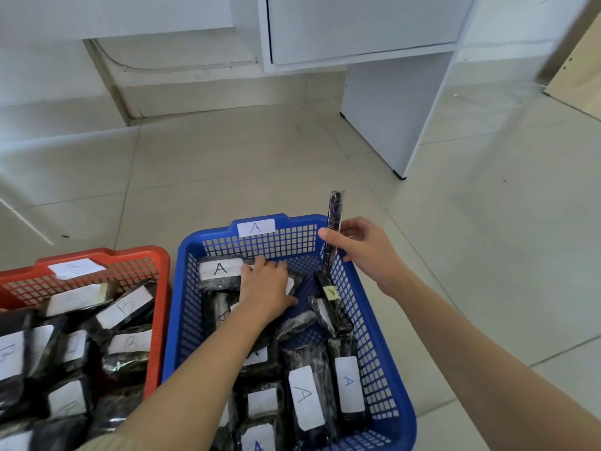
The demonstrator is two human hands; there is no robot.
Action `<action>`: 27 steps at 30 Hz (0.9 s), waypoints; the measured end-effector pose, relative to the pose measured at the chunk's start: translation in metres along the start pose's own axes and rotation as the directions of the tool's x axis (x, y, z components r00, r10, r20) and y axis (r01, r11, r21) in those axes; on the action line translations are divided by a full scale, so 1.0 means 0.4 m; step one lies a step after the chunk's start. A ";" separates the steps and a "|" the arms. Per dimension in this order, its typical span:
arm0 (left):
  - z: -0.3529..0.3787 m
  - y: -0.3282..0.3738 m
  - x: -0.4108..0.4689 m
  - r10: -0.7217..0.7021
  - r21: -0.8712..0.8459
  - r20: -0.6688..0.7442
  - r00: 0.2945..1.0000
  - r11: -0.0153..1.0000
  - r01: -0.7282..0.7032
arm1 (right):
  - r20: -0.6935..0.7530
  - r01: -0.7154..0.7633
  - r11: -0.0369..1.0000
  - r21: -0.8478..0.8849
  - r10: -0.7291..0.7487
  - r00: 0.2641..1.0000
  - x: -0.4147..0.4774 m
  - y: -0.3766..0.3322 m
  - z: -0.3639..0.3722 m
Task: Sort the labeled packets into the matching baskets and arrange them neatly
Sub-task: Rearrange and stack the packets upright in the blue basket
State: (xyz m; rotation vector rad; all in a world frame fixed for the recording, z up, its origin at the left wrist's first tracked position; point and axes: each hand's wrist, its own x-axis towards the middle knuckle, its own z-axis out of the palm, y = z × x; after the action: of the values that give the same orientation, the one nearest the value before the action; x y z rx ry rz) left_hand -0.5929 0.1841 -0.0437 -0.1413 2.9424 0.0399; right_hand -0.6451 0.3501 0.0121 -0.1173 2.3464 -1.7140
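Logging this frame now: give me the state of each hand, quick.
Left hand: open, palm down, resting on the packets in the blue basket.
Right hand: closed, grip pinching an upright packet at the basket's far right corner.

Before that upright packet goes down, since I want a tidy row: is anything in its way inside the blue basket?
Yes. The packet in the right hand stands on edge at the blue basket far right corner. Below it, loose packets lie tilted, and the left hand rests on packets nearby.
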 end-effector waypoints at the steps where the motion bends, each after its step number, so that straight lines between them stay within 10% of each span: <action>1: 0.005 0.009 0.004 -0.020 0.003 -0.016 1.000 1.000 0.020 | 0.010 0.008 1.000 0.001 -0.008 1.000 -0.003 -0.001 -0.004; 5: -0.005 0.033 0.003 -0.062 -0.226 -0.181 0.982 0.974 0.020 | 0.023 0.038 0.999 -0.017 -0.038 0.999 -0.006 -0.001 -0.011; 10: -0.093 -0.010 -0.030 -0.464 -0.808 -0.319 0.826 0.589 0.019 | 0.011 0.038 0.999 0.012 -0.038 0.999 -0.004 -0.002 -0.002; 17: -0.054 -0.147 -0.126 -0.238 -0.336 -0.164 0.957 0.926 0.173 | -0.055 0.011 0.999 0.040 -0.009 0.998 -0.013 -0.011 0.030; 23: -0.056 -0.039 -0.115 -0.052 -0.209 -0.326 0.944 0.978 -0.018 | -0.085 0.013 0.999 0.033 -0.010 0.996 -0.025 -0.025 -0.001; 27: -0.025 0.083 -0.056 -0.028 -0.383 -0.040 0.999 0.924 0.011 | -0.113 0.031 0.998 0.057 -0.024 0.993 -0.033 -0.023 -0.034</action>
State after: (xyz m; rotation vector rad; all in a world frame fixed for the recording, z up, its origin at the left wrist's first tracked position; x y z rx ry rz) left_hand -0.5762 0.2189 -0.0291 -0.2295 2.9392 0.6198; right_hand -0.6362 0.3627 0.0266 -0.0448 2.3806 -1.8464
